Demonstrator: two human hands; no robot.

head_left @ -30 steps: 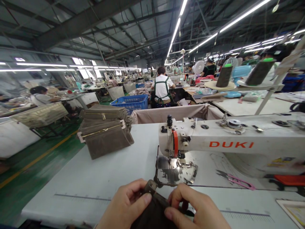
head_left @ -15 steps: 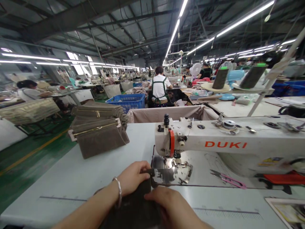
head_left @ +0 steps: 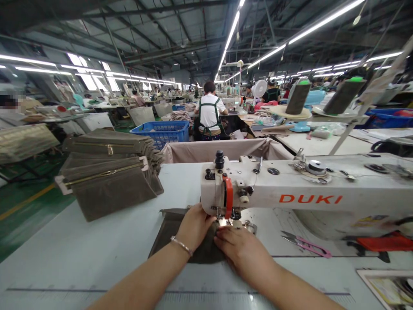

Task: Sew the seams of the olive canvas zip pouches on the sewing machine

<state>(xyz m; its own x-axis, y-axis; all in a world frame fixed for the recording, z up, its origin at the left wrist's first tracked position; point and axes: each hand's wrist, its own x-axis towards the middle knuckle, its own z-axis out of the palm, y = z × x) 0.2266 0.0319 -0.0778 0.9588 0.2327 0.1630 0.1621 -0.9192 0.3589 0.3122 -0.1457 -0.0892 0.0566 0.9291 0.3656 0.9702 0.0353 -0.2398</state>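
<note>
Hands flat, fingers extended: left hand [head_left: 193,224] and right hand [head_left: 242,250] press brown fabric piece [head_left: 167,232] under sewing machine [head_left: 290,193] head.

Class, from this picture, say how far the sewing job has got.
Done, it seems: zipped brown pieces stacked left on the table. In hand: left hand and right hand press a dark fabric piece at the sewing machine. Left, probably: stitching this piece.

bright overhead strip lights [head_left: 325,19], wide-angle bending at edges, left side blurred.
</note>
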